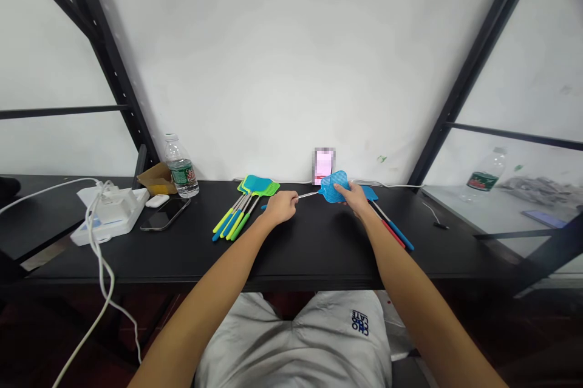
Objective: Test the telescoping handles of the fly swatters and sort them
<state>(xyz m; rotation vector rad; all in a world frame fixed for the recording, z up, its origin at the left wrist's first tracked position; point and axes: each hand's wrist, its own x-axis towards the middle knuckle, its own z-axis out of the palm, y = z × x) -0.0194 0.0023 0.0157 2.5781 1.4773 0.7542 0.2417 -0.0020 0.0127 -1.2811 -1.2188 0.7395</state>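
A blue fly swatter (331, 186) is held sideways between both hands, a little above the black tabletop. My left hand (281, 207) is closed around its handle end, where a bit of blue grip sticks out on the left. My right hand (354, 197) pinches the perforated blue head, thumb on top. To the left lies a fanned pile of several fly swatters (259, 184) with blue, yellow and green handles. Beside my right forearm lie more swatters, one with a blue handle (401, 235) and one with a red handle (392, 232), partly hidden by the arm.
A phone (323, 166) with a lit, blurred screen leans against the white wall. At left are a water bottle (181, 169), a cardboard box (157, 179), a dark phone (166, 214), a white case (157, 201) and a power strip (109, 218) with cables. Black metal posts flank the table.
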